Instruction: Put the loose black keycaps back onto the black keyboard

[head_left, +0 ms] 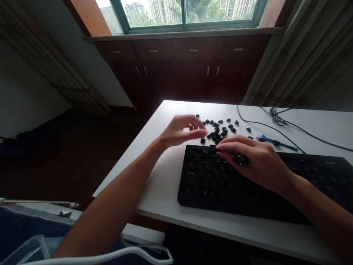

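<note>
My right hand [256, 158] is over the upper left part of a black keyboard [220, 187]. Its fingers are closed round a small black object [240, 159] whose kind I cannot make out. The index fingertip and thumb are at a black keycap [213, 147] on the keyboard's top row. My left hand [184, 129] hovers left of a scatter of loose black keycaps [216, 137], thumb and index tips brought together. Whether anything is between those tips is hidden by blur.
A blue brush-like tool [280, 142] lies behind the keyboard. A black cable [275, 116] runs loosely and tangled across the white table [162, 184]. Beyond the table stand dark red cabinets [182, 77] under a window. A blue zipped bag [24, 224] is at the lower left.
</note>
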The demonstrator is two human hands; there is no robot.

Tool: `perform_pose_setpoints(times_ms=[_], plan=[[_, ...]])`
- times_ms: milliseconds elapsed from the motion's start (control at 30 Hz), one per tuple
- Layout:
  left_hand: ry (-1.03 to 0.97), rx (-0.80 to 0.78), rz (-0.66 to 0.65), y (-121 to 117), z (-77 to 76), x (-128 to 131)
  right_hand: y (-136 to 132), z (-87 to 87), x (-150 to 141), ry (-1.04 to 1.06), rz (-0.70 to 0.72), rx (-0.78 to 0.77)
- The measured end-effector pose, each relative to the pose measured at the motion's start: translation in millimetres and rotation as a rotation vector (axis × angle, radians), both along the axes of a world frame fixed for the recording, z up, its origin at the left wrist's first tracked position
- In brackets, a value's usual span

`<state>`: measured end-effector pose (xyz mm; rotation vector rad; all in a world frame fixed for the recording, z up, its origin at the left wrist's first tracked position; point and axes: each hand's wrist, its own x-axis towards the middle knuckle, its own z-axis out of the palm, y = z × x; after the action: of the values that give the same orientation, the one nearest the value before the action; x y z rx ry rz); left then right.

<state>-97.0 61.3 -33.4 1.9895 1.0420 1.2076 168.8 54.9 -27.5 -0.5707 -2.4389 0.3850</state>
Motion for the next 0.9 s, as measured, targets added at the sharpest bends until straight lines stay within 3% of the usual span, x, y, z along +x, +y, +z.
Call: perform_pose_setpoints(times_ms=[67,133,267,533,700,800,900], plan=[[-0.031,0.109,0.216,4.7,-6.5,-0.7,-7.2,-0.5,-5.2,-0.011,0.039,-0.025],[0.095,0.249,0.349,8.3,-14.7,0.2,-17.2,-2.2,-12.5,-0.017,0.081,-0.051],[0.402,0.455,0.332,11.1,-26.6,3.9,-36.5,-8.4,-27.8,-0.061,0.149,-0.058],[0.359,0.524,0.386,14.0,-30.4,4.1,-43.1,-15.9,-38.1,-0.127,0.177,0.076],[0.372,0.531,0.370,14.0,-32.1,5.0,-42.8,-12.9,-35.0,-0.172,0.200,0.069],[0.361,0.521,0.381,14.3,-32.4,4.2,-44.6,-7.0,-36.4,-0.110,0.173,0.002],[0.332,0.493,0.425,15.7,-33.1,0.5,-47.2,6.3,-45.5,0.123,0.121,-0.262]])
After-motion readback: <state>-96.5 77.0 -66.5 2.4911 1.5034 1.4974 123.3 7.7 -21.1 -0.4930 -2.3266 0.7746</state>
